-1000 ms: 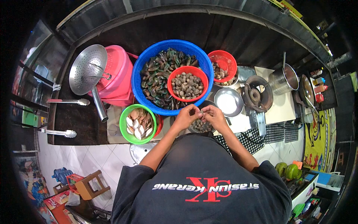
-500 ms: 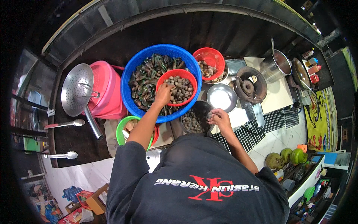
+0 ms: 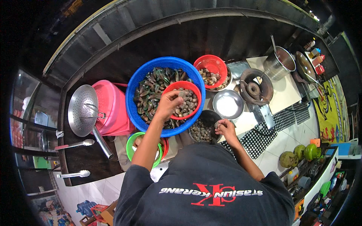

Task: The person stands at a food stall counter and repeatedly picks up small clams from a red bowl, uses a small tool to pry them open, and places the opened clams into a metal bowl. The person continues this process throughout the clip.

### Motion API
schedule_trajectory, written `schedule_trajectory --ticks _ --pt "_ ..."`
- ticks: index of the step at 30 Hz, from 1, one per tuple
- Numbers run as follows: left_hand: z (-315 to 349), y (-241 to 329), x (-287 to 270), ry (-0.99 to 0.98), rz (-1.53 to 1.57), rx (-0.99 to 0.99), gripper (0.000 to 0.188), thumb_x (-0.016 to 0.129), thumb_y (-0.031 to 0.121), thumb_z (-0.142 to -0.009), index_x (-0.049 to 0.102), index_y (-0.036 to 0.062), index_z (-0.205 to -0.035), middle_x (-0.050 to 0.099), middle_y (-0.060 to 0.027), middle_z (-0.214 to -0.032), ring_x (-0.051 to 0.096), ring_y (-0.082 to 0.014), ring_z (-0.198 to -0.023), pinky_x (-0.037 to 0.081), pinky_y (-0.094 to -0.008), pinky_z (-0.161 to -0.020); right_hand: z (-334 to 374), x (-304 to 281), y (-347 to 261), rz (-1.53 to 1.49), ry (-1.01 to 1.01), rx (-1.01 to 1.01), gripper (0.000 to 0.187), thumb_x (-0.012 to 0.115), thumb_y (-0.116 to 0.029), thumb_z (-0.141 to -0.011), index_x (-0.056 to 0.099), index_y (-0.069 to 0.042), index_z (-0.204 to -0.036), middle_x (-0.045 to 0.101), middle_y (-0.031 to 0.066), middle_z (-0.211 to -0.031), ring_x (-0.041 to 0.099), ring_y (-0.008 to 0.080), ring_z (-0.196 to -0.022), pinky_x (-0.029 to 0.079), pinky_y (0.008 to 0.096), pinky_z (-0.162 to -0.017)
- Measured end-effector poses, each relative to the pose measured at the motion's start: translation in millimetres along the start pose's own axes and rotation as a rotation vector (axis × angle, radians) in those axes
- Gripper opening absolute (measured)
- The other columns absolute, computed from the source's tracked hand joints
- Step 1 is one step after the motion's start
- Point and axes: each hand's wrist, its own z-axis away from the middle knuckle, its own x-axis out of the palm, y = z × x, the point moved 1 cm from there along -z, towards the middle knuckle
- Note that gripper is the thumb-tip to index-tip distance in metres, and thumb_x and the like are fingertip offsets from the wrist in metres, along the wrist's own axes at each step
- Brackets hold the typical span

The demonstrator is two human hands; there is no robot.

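Note:
My left hand [image 3: 169,103] is over the small red basket [image 3: 167,89], its fingers closed on a grey ribbed cockle [image 3: 183,93]. Several more cockles [image 3: 188,107] fill that basket. The red basket sits inside a big blue basket [image 3: 132,84], on a heap of dark green mussels [image 3: 146,90]. My right hand [image 3: 227,130] pinches another cockle [image 3: 217,125] at the right rim of a dark pot [image 3: 211,114], which holds more cockles [image 3: 200,130].
A shiny metal bowl [image 3: 228,104] and a burner [image 3: 256,87] stand to the right. Behind is another red basket [image 3: 213,64] with shells. A green basket [image 3: 132,145] stands at the near left. Further left are pink tubs [image 3: 109,101], a perforated ladle [image 3: 80,113] and tongs [image 3: 77,144].
My left hand has risen from the cockles in the red basket and now shows a cockle at its fingertips. My right hand stays by the pot with its cockle. The whole view has shifted slightly.

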Motion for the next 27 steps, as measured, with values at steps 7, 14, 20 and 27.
schedule_trajectory --ticks 7,14,20,27 --pt "87.8 196.3 140.5 -0.795 0.192 0.774 0.054 0.082 0.044 -0.065 0.069 0.0023 -0.096 0.063 -0.0093 -0.088 0.062 -0.0258 -0.081 0.046 -0.0337 -0.072 -14.5 26.2 -14.4 0.225 -0.063 -0.109 0.008 0.052 -0.005 -0.091 0.054 0.000 -0.097 0.059 0.0056 -0.081 0.059 0.0120 -0.066 0.051 0.0247 -0.059" --pt "103.7 193.7 164.1 -0.765 0.340 0.772 0.041 0.074 0.038 -0.081 0.071 -0.0012 -0.092 0.064 -0.0098 -0.075 0.055 -0.0168 -0.059 0.041 -0.0252 -0.051 -35.2 28.1 9.4 0.019 -0.091 0.031 0.012 0.052 -0.005 -0.091 0.055 0.000 -0.101 0.059 0.0055 -0.082 0.060 0.0128 -0.068 0.054 0.0263 -0.061" --pt "103.8 187.7 173.2 -0.730 0.386 0.900 0.045 0.072 0.043 -0.081 0.070 -0.0015 -0.087 0.061 -0.0078 -0.070 0.055 -0.0185 -0.056 0.041 -0.0267 -0.048 -22.8 15.0 6.3 -0.009 -0.050 0.038 0.013 0.052 -0.004 -0.091 0.056 0.000 -0.103 0.059 0.0061 -0.086 0.061 0.0139 -0.071 0.056 0.0289 -0.063" --pt "111.0 185.6 171.9 -0.746 0.345 0.908 0.051 0.071 0.051 -0.077 0.067 0.0022 -0.088 0.057 -0.0087 -0.077 0.056 -0.0225 -0.063 0.041 -0.0302 -0.053 -20.8 11.4 -0.2 0.012 -0.053 0.063 0.018 0.050 -0.004 -0.091 0.054 0.001 -0.108 0.058 0.0083 -0.093 0.062 0.0163 -0.072 0.056 0.0292 -0.064"
